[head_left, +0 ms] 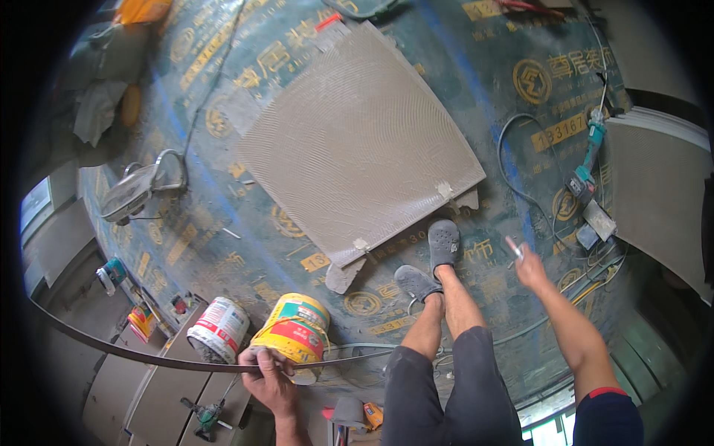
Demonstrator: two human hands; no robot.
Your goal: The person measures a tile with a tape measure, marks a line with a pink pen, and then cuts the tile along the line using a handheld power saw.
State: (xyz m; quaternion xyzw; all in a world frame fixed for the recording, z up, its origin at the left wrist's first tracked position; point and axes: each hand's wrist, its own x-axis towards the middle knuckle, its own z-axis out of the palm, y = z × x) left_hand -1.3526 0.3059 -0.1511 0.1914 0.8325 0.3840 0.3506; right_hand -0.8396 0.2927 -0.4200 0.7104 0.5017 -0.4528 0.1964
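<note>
My left hand (272, 380) is closed around a long, thin dark strip (141, 355), which runs off to the far left and bends in the fisheye picture. Behind that hand stands a yellow bucket (294, 327) with a coloured label. My right hand (531, 269), held out over the floor on the right, pinches a slim white stick (518, 253); its exact kind is too small to make out. Ahead of my feet lies a large square tile (364, 141), its upper face coated with grey adhesive combed into ridges. Pale clips or patches sit along its near edge.
A white bucket (219, 327) stands left of the yellow one. On the right are a teal power tool (587, 160), cables and stacked tiles (658, 193). A metal-framed tool (141, 189) lies at left. Printed green sheeting (446, 312) covers the floor.
</note>
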